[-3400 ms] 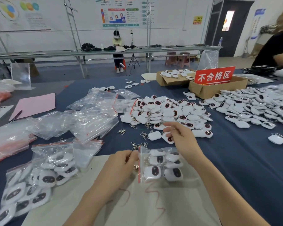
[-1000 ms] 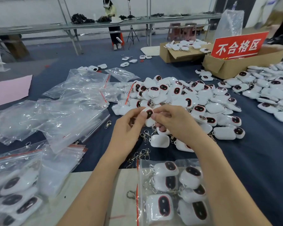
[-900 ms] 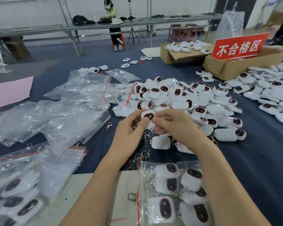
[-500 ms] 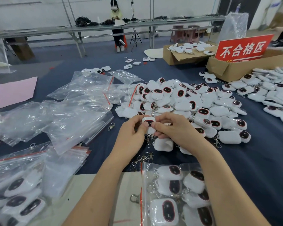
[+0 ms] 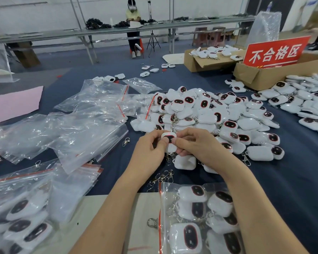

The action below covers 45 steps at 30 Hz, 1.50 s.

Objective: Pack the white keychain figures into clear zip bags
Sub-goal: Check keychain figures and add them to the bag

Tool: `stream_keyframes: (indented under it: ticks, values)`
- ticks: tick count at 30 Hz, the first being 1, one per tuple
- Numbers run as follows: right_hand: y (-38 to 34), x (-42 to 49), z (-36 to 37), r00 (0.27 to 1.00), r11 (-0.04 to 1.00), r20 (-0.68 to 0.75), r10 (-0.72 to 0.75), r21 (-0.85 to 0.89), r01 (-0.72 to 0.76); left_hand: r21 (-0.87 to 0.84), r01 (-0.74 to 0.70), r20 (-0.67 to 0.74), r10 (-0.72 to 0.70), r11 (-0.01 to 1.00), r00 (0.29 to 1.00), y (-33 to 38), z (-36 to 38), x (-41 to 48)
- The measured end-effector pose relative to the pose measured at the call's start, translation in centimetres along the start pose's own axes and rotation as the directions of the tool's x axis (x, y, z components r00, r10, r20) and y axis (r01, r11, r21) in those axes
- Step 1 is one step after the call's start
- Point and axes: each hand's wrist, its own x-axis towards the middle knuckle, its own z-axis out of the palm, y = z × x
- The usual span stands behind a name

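The counter [image 5: 286, 184], draped in dark blue, carries a broad pile of white keychain figures [image 5: 202, 110] at 12 o'clock from the hands. A slippery heap of empty clear zip bags [image 5: 84, 129] lies at 9 o'clock. At 6 o'clock lies a part-filled zip bag [image 5: 196, 215], its red-striped mouth apparently facing 9 o'clock. The left hand [image 5: 149, 154] and right hand [image 5: 198, 145] meet over the pile's near edge, the fingers of both pinching one figure [image 5: 169, 138], dark face up. This looks like a check before bagging. Turn it slowly, keep its clasp from snagging neighbours, then slide it body-first through the mouth.
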Motion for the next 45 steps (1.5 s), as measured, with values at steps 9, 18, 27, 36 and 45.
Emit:
stream_keyframes:
  ticks: [9, 18, 27, 36, 45]
  values:
    - [-0.2, -0.2, 0.0, 1.000, 1.000, -0.005, -0.001, 0.024, 0.001, -0.039, 0.005, 0.011, -0.004, 0.999, 1.000, 0.1, 0.1, -0.2]
    - [-0.6, -0.4, 0.1, 0.999, 1.000, -0.037, 0.007, -0.002, -0.007, -0.046, -0.023, 0.024, 0.024, 0.999, 0.999, 0.1, 0.0, -0.4]
    - [-0.7, -0.6, 0.2, 0.999, 1.000, -0.051, 0.010, -0.010, -0.010, -0.051, -0.051, 0.038, 0.053, 0.997, 0.998, 0.1, 0.0, -0.4]
    - [-0.9, -0.7, 0.3, 0.997, 0.998, -0.069, 0.014, 0.063, -0.009, -0.058, -0.053, 0.101, 0.059, 0.997, 0.993, 0.0, 0.1, -0.2]
    - [-1.1, -0.8, 0.3, 0.998, 0.997, -0.064, 0.012, 0.074, -0.007, -0.067, -0.048, 0.079, 0.053, 0.997, 0.995, -0.2, 0.1, -0.1]
